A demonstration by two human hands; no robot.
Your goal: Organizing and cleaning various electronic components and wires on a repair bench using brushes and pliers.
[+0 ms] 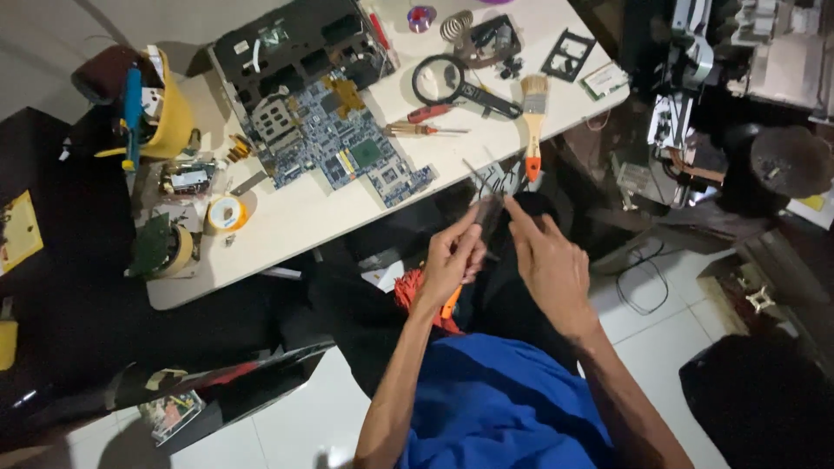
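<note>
White laminate makes up the table (295, 221), the largest thing in view, set at a slant so its near edge runs just in front of the person's hands; on it lies a blue circuit board (334, 148), flat and face up, with a dark laptop chassis (295, 43) touching its far side, both opened out so their parts can be reached; to the left a yellow tub (169, 117) stands crowded with tools, kept upright at the table's corner; nearer the edge lie two tape rolls (226, 213), flat on the top; to the right of the board lie a black magnifying glass (447, 82), a paintbrush (533, 122) with an orange handle pointing toward the person, and two red-handled screwdrivers (426, 122), all within arm's reach; below the table edge the left hand (452, 260) is curled, its thumb and fingertips pinching the dark handle of a thin tool (485, 195), perhaps tweezers, whose fine metal tips point up toward the table edge; the right hand (552, 265) sits just beside it, forefinger stretched out to touch the same tool near its middle, the other fingers loosely folded, seemingly steadying it; what lies at the very tips is too small to tell.
</note>
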